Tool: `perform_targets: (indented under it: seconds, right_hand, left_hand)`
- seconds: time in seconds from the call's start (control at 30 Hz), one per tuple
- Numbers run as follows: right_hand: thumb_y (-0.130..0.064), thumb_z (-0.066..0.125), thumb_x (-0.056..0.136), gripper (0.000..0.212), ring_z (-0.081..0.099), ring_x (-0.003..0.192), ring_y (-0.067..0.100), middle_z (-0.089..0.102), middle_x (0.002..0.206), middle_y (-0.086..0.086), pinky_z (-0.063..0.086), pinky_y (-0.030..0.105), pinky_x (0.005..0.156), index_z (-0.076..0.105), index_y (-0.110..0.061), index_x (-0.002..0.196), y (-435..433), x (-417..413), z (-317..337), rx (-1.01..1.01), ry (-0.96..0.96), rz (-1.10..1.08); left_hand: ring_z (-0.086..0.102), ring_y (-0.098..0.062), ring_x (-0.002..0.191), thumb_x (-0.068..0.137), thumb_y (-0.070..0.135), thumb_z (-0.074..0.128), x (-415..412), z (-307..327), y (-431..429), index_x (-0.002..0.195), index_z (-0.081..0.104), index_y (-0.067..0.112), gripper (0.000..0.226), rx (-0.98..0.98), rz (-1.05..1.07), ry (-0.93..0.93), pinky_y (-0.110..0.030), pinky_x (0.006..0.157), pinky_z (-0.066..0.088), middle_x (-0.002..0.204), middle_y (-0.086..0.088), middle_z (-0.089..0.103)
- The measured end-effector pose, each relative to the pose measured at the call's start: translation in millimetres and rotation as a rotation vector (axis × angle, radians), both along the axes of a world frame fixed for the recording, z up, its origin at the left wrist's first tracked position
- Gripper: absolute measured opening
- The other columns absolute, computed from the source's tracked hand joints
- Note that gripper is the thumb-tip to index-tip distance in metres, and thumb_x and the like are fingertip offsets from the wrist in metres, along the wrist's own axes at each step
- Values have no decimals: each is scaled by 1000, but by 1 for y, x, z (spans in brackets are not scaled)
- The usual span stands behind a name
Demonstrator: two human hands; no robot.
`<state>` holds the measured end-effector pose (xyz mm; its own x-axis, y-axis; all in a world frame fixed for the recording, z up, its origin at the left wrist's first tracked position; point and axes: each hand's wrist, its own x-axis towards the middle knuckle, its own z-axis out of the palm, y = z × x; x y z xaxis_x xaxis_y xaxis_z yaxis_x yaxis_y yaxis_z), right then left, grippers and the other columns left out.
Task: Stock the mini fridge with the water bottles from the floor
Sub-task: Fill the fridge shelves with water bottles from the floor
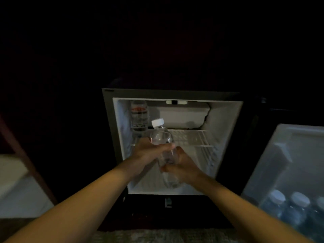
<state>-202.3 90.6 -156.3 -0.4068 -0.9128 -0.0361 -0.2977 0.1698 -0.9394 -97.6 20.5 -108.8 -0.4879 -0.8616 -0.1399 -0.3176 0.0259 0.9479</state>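
A clear water bottle (162,137) with a white cap is held upright in front of the open mini fridge (226,137). My left hand (149,151) grips its upper body from the left. My right hand (180,165) holds its lower part from the right. Inside the fridge, another bottle (139,114) with a red and white label stands at the back left on the wire shelf (192,137). The rest of that shelf is bare.
The fridge door (287,163) hangs open at the right, and several capped bottles (289,206) stand in its lower rack. A white freezer box (182,116) fills the upper back of the fridge. Dark wooden furniture (26,160) stands at the left. Carpet (157,235) lies below.
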Motion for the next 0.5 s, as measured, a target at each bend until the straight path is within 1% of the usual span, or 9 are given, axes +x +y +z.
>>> perform_targets:
  seconds: [0.07,0.13,0.17,0.23,0.3,0.37,0.4,0.43,0.5]
  right_hand:
    - [-10,74,62,41,63,77,13,64,83,-4,54,33,68,54,-20,96,-18,-8,5,10,2,-6]
    - [-4,70,69,25,63,63,8,65,70,-7,52,29,60,61,-21,86,-33,-19,12,-3,20,20]
    - [-5,70,70,21,63,62,7,65,68,-7,52,28,59,63,-21,82,-41,-24,16,-2,38,29]
    - [-11,70,72,19,62,69,11,65,75,-4,50,24,59,60,-22,83,-55,-31,23,37,60,25]
    - [-13,69,75,23,57,70,9,59,79,-6,45,20,55,51,-24,82,-66,-35,31,82,70,17]
    - [-14,69,76,32,51,69,4,53,80,-9,42,22,54,46,-25,96,-75,-39,37,96,80,16]
    - [-14,70,76,38,50,69,4,52,80,-9,41,23,55,46,-25,103,-79,-40,38,96,65,11]
    - [-13,70,76,41,51,69,5,52,81,-8,42,23,55,46,-24,107,-83,-41,39,91,50,0]
    - [-12,70,76,41,53,71,7,55,86,-5,43,23,54,46,-22,108,-92,-42,39,83,16,-19]
  left_hand:
    - [69,-11,78,73,32,75,1,5,-13,81,71,21,14,5,-36,25,-26,73,56,87,-1,75]
    - [69,-11,78,81,38,66,2,9,-27,79,67,23,15,12,-53,22,-28,77,56,82,2,72]
    - [68,-11,80,84,39,61,2,11,-35,81,65,24,16,17,-51,27,-29,80,56,83,2,71]
    - [65,-15,85,89,35,55,2,11,-48,82,62,21,17,-21,-21,10,-36,87,52,87,0,68]
    - [61,-21,89,90,27,55,0,8,-58,79,61,19,16,-119,28,-95,-41,91,51,90,-6,64]
    - [63,-25,93,90,21,56,-2,6,-66,75,60,20,15,-171,56,-164,-43,92,50,95,-12,66]
    - [64,-29,97,90,19,56,-2,5,-71,78,61,18,13,-183,61,-179,-44,93,50,100,-16,67]
    - [62,-33,103,90,16,56,-2,4,-75,86,64,13,9,-204,67,-192,-45,97,49,107,-20,67]
    - [56,-38,113,89,9,53,-4,3,-83,108,61,0,22,-241,100,-223,-42,100,43,117,-25,61]
